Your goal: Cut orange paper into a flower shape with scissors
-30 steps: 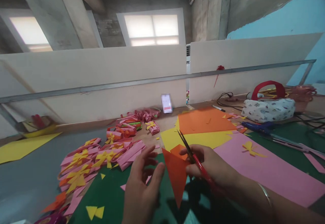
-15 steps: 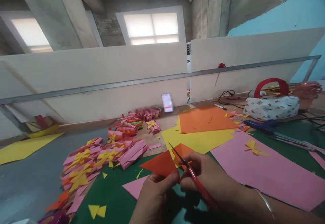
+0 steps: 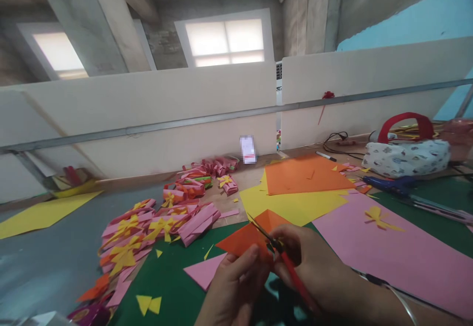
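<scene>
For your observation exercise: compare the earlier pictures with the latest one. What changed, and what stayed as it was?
The left hand, open at first, took hold of the orange paper and turned it from hanging down to nearly flat. The right hand kept the red scissors. The paper sheets on the table stayed put.

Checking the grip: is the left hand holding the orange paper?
Yes, the left hand pinches the orange paper while the right hand holds the scissors.
</scene>
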`<state>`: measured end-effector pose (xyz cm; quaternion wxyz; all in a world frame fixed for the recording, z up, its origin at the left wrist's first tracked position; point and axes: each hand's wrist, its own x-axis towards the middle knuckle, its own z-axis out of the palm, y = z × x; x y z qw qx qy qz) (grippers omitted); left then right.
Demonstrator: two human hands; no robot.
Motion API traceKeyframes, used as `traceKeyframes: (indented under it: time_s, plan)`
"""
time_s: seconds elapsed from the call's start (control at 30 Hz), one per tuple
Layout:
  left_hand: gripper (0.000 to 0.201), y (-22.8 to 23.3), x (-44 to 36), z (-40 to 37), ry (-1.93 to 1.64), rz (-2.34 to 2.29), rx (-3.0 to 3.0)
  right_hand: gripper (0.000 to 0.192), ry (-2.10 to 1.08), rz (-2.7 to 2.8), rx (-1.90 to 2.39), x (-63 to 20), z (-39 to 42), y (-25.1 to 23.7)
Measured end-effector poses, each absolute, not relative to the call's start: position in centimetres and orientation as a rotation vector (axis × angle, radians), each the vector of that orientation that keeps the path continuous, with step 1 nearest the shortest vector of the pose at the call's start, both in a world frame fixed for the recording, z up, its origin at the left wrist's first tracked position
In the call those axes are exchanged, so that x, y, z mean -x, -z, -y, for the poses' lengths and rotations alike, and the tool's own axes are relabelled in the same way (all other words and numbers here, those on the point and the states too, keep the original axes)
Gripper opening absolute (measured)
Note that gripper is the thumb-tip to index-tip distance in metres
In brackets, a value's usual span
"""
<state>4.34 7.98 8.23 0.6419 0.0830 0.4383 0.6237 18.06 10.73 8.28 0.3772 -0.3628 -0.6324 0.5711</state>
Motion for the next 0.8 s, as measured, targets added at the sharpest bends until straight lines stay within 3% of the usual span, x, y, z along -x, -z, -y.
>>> traceKeyframes:
  time_s: [0.17, 0.4, 0.6, 0.8]
  plan:
    - [0.011, -8.2, -4.0, -8.0, -1.397, -0.994, -0.270, 0.030, -1.468, 1.707, 0.913, -18.2, -10.8, -8.2]
    - [0.020, -9.1, -1.6, -8.5, -1.429, -1.159, -0.468, 0.036, -1.577, 1.585, 1.062, -18.4, -11.0, -9.8]
    - [0.047, -9.5, 0.1, -9.2, -1.152, -1.216, -0.818, 0.036, -1.603, 1.649, 1.070, -19.0, -11.2, -10.6]
    - [0.037, -8.3, -0.1, -9.6, -1.029, -1.229, -0.906, 0.044, -1.621, 1.720, 1.158, -18.9, -11.0, -11.0]
